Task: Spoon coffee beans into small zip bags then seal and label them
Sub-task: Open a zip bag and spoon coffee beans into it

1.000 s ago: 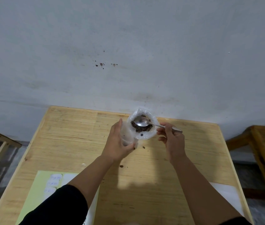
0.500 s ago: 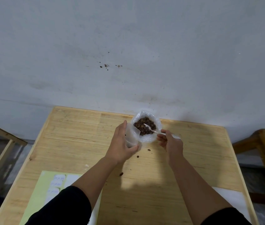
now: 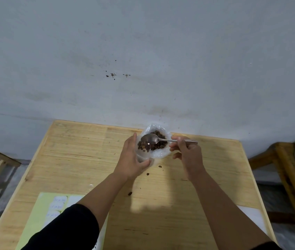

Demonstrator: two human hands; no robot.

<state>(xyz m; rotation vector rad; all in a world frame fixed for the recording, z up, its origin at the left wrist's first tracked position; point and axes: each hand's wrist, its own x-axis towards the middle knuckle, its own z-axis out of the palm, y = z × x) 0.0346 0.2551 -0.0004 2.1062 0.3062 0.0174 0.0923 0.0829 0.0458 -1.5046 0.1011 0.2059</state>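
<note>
We see the left hand grasping a small clear zip bag beside the white plastic bag of brown coffee beans, right hand pinching the metal spoon above it; a tilt could scatter beans onto the wooden surface.
</note>
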